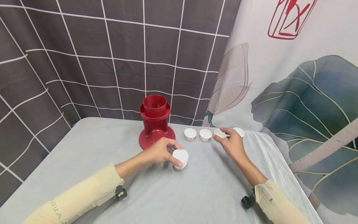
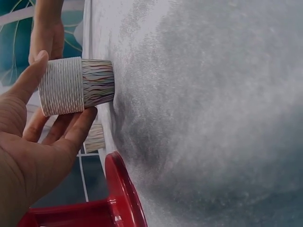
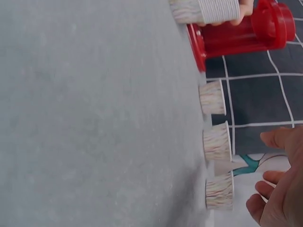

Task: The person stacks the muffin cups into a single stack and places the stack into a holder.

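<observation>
Sleeves (image 1: 81, 193): pale cuffs at the lower edge, a black wrist device (image 1: 121, 193) being worn at each, presumably set there to leave the fingers unobstructed
Tablecloth (image 1: 179, 199): grey covering by which the work surface is formed
Left hand (image 1: 164, 151): stack of paper cups (image 1: 180, 155) pinched between thumb and fingers; the ribbed rims are gripped from the side, probably so that the nested cups are kept together and the mouth is left uncovered
Stack position: held upright in front of the red stand (image 1: 153, 125), striped wall exposed below the rims; whether the cloth is touched by its base cannot be told
Right hand (image 1: 232, 143): thumb and fingers spread over the third cup (image 1: 219, 133) from the left, nothing gripped; a gap above the rim is shown in the right wrist view
Red stand: stood upright on its flared foot, by which steadiness is likely given
Single cups (image 1: 205, 135): four placed mouth up in a row near the far edge, gaps being left where visible, perhaps as finger room
Curtains (image 1: 128, 40): dark grid and pale leaf print, hung behind the table
</observation>
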A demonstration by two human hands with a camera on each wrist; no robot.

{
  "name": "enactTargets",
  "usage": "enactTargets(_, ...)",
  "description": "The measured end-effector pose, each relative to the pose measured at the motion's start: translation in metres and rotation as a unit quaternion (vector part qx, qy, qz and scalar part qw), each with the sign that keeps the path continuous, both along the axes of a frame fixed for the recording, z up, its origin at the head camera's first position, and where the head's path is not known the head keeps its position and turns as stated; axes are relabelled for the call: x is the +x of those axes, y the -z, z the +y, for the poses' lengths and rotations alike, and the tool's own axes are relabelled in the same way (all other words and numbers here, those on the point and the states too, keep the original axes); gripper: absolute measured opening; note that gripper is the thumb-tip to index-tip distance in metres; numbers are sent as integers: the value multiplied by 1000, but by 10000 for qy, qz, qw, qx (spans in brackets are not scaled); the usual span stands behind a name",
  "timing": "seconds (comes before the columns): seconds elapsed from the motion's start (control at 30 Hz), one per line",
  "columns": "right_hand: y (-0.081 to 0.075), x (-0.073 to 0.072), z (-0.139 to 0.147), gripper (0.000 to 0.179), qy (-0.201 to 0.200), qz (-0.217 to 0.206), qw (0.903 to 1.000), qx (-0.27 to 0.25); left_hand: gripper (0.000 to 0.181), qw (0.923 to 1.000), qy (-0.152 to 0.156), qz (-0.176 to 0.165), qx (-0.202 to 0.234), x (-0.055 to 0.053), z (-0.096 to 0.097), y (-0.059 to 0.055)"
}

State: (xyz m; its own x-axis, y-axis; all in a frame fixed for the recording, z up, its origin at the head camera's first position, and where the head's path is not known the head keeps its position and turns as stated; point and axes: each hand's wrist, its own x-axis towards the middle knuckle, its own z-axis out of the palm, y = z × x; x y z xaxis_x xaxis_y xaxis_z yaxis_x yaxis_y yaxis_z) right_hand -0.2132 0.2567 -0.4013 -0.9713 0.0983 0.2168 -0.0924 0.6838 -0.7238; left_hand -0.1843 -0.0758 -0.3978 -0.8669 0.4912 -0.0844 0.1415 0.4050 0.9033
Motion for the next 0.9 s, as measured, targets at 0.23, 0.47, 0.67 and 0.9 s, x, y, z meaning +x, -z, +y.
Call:
enactTargets(0.23, 21, -23, 16, 70, 74, 12, 9997, 248, 51, 10000, -71, 35, -33, 0, -3, 2)
enactTargets(0.47, 86, -79, 52, 88, 113, 134, 9982, 575, 52, 9999, -148, 35, -74, 1, -2, 3)
enactTargets(0.67, 98, -89, 63, 107, 55, -202, 9991, 370, 51, 9997, -193, 42, -143, 0, -1, 3)
enactTargets(0.9, 97, -83, 61, 99, -88, -339, 9993, 120, 51, 9997, -200, 72, -152, 0, 0, 4)
